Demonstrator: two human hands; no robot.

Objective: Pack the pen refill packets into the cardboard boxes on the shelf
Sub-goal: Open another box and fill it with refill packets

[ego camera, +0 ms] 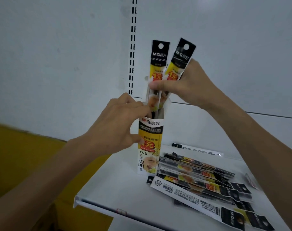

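**A:** Hands, state?

**B:** Box (150, 147) gripped near its open top by the left hand (116, 127), thumb laid across the printed front. It is stood upright on the shelf (125, 194). Two packets (159, 64) are pinched mid-length by the right hand (192, 84), lower ends inside the mouth, just beside the left fingertips.

**A:** Step judged?

**B:** Insertion, part done. Packet tops are splayed apart above the right hand. They are best brought parallel before being pushed down, or an edge may be caught on the rim.

**A:** Box?

**B:** To be steadied, mouth held open, by the left hand. A tall narrow box is likely tipped easily.

**A:** Stock left?

**B:** Loose packets (197, 174) heaped on the shelf below the right forearm, well apart from both hands. Much is judged unpacked.
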